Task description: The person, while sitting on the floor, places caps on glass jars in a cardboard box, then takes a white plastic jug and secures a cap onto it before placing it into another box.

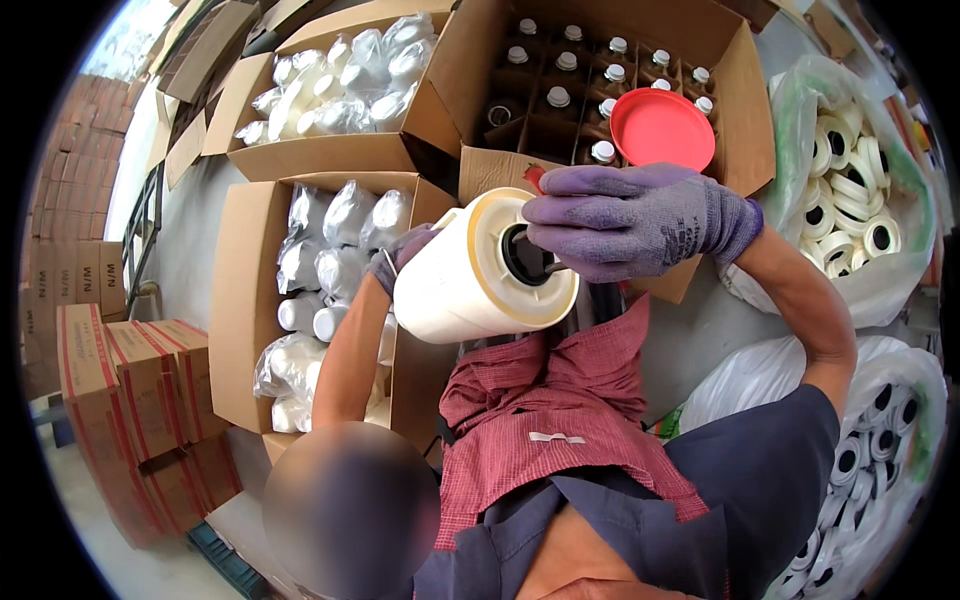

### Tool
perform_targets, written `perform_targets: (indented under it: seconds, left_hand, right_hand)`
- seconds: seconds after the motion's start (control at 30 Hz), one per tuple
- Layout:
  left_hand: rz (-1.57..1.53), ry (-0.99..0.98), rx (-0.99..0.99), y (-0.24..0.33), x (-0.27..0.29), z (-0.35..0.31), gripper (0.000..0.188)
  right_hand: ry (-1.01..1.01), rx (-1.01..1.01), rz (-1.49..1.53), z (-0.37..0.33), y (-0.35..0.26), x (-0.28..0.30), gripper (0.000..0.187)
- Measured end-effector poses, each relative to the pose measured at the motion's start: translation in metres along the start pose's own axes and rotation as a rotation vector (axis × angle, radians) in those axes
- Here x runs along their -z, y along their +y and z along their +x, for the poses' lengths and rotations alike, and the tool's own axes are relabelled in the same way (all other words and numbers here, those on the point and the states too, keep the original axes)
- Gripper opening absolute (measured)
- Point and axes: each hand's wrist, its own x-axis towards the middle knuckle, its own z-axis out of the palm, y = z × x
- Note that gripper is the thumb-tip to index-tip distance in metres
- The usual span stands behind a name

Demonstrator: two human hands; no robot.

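Note:
A large white cylindrical container (440, 295), with a yellowish band near its end and a black-rimmed round mouth, lies tilted in front of me. My left hand (405, 250), in a grey-purple glove, grips its far left side, with most of its fingers hidden behind it. Over the mouth, my right hand (640, 220), in a purple glove, has its fingers pressed together at the black rim (522, 256). A small dark rod-like bit shows under these fingers; what they hold is hidden. A bit of red (535, 178) shows just above the fingertips.
An open carton (245, 290) of plastic-wrapped pale containers stands left, with a similar carton (330, 155) beyond. A divided carton (740, 120) ahead holds white-capped bottles and a red round dish (662, 132). Bags (790, 130) of white rings sit right; stacked boxes (110, 400) stand far left.

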Motion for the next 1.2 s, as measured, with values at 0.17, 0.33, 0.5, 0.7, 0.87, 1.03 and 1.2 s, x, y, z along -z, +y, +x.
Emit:
perform_targets:
  seconds: [0.17,0.33,0.5,0.7,0.87,1.03,1.2]
  left_hand:
    - [-0.14,-0.061,0.026,-0.007,-0.005,0.008,0.028]
    - [-0.215,-0.134,0.078,-0.01,-0.003,0.002,0.031]
    - [-0.067,-0.179,0.081,-0.001,-0.005,-0.003,0.033]
    - [0.795,-0.02,-0.422,0.033,-0.039,-0.039,0.024]
    - [-0.309,0.562,0.027,-0.001,-0.043,-0.068,0.013]
    - [0.405,1.046,-0.529,0.05,-0.057,-0.074,0.016]
    - [0.598,1.161,-0.753,0.076,-0.064,-0.058,0.015]
  right_hand:
    - [-0.079,0.094,-0.03,0.007,-0.005,0.003,0.032]
    - [-0.127,0.259,-0.057,0.006,-0.009,0.001,0.045]
    - [-0.162,0.275,-0.022,0.01,-0.016,-0.01,0.036]
    - [-0.242,-0.083,0.212,-0.009,-0.033,-0.022,0.014]
    - [0.159,-1.056,0.787,-0.016,-0.071,-0.065,0.027]
    - [0.554,-1.914,1.875,-0.037,-0.082,-0.07,0.028]
    - [0.671,-1.796,1.887,-0.039,-0.082,-0.059,0.031]
